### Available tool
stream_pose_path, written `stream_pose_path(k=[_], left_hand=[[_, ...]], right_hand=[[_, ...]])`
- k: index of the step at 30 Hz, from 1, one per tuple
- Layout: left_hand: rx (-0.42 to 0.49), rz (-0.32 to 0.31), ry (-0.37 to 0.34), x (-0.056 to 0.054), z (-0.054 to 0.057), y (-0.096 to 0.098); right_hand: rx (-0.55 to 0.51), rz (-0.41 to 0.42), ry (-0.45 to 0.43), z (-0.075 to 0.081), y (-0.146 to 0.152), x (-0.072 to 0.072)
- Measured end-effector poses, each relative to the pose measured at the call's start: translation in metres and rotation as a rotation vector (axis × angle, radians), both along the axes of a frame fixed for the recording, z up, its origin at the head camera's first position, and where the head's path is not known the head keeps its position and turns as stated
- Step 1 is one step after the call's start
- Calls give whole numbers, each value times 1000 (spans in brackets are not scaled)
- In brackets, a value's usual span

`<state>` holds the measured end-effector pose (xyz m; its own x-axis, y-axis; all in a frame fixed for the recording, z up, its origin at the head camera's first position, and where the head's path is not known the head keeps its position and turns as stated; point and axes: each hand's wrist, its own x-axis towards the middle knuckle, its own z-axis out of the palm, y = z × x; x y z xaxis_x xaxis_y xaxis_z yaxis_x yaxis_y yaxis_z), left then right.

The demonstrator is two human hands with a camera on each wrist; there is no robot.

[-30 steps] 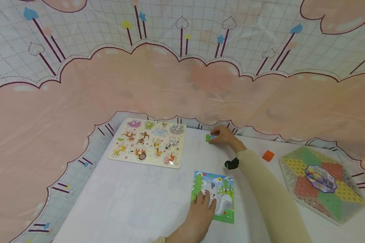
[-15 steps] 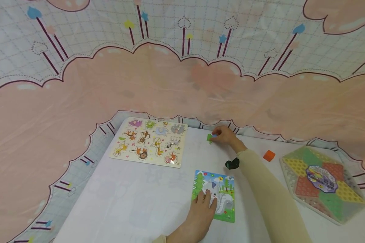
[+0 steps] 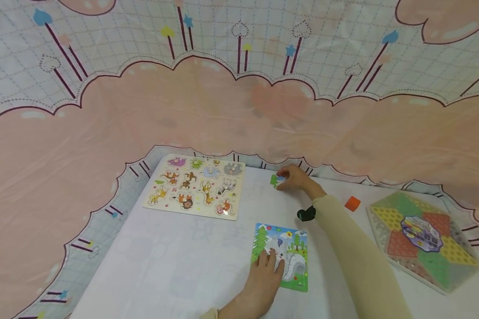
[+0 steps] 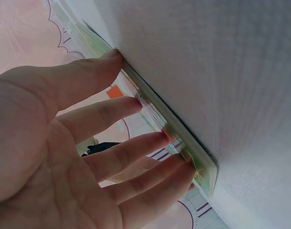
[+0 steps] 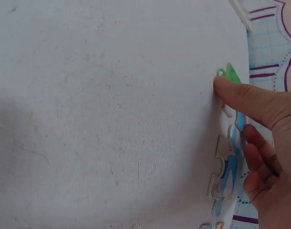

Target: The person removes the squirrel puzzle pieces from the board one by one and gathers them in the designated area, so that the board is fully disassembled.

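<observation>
White tabletop (image 3: 171,252) with faint scuffs, wrinkled backdrop (image 3: 207,115) rising behind it and along its left side, peach clouds with scalloped dark outlines, pale blue dashed grid (image 3: 135,35) above, blue stars (image 3: 188,21) on dark sticks (image 3: 239,55), soft light.

Play corner, building type undetermined: cartoon-printed cloth (image 3: 223,115) borders the far edge of a white tabletop (image 3: 171,261); an animal puzzle (image 3: 198,178) lies at the far left corner, a star-patterned game (image 3: 421,235) near the right edge, a jigsaw (image 3: 297,268) between.

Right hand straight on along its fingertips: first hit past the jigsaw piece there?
Likely the animal peg board, left of the right hand in the head view; exact heading and depth are unclear.
</observation>
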<state>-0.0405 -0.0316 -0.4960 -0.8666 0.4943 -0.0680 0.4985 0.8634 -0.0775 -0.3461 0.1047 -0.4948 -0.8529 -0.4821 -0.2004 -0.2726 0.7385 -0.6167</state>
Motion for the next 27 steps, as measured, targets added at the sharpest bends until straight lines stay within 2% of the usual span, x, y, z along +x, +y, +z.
stream_pose_path(k=[10, 16, 19, 22, 27], left_hand=[[0, -14, 20, 2, 1, 9], [-9, -3, 14, 2, 1, 10], [8, 2, -6, 0, 0, 9], [34, 8, -12, -2, -1, 7], [61, 18, 2, -3, -3, 3]], right_hand=[[-29, -13, -1, 11, 16, 8], [-39, -69, 102, 26, 29, 20], [-56, -46, 153, 31, 38, 36], [-74, -15, 189, 31, 49, 60], [-103, 6, 143, 20, 70, 107]])
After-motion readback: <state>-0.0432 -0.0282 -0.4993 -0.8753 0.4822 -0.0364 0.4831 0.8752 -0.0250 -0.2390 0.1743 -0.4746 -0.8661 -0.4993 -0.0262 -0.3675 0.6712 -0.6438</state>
